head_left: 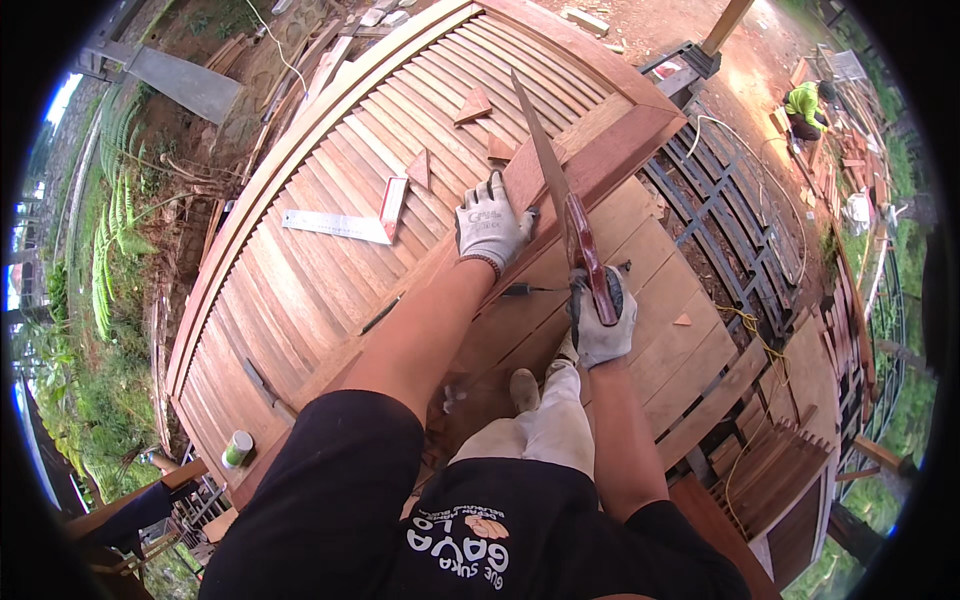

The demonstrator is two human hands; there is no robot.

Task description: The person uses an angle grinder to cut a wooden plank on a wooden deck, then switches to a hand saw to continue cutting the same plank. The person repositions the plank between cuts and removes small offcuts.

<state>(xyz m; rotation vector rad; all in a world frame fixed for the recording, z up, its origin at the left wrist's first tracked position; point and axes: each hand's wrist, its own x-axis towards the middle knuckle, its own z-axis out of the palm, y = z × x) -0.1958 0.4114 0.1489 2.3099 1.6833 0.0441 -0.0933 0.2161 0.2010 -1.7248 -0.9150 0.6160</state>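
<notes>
My right hand [606,322], in a pale glove, is closed around the brown handle of a handsaw [556,178]. Its long blade points away from me and crosses the wooden rail [615,135] along the near edge of a slatted wooden panel [330,235]. My left hand [491,222], gloved too, grips that rail just left of the saw, fingers on top and thumb toward the near side. Whether the teeth touch the wood cannot be made out. Close by on the slats lie a try square [340,225] and triangular wood offcuts [474,105].
A chisel-like tool [262,382] and a small can [237,449] rest at the panel's left end. Below are wooden floorboards [650,290], with an open metal grid [735,200] to the right. A yellow cord [765,345] trails there. Another person [808,110] crouches far right.
</notes>
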